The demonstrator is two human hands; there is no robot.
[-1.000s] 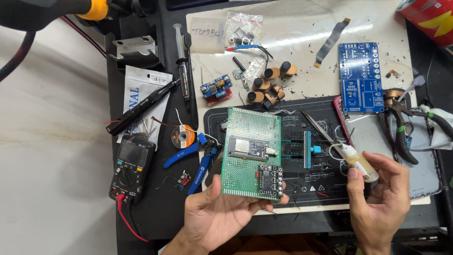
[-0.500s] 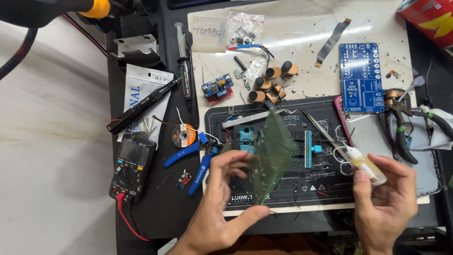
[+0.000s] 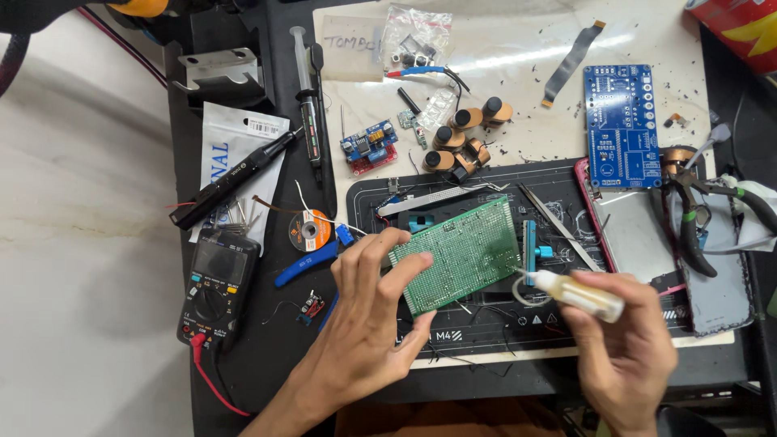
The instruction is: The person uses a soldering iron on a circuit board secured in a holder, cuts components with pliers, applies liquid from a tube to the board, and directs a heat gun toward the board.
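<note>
Clutter is spread around the black mat — tweezers, a blue board, pliers, a multimeter and solder reel. Over the mat, a green perfboard is gripped at its edge by the left hand, solder side up. A small bottle of pale liquid is clasped in the right hand, its tip at the perfboard's right edge.

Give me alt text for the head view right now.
The left hand holds a green circuit board tilted over a dark work mat, while the right hand points a small dropper bottle at its right edge. A multimeter, blue circuit board and pliers lie around them.
</note>
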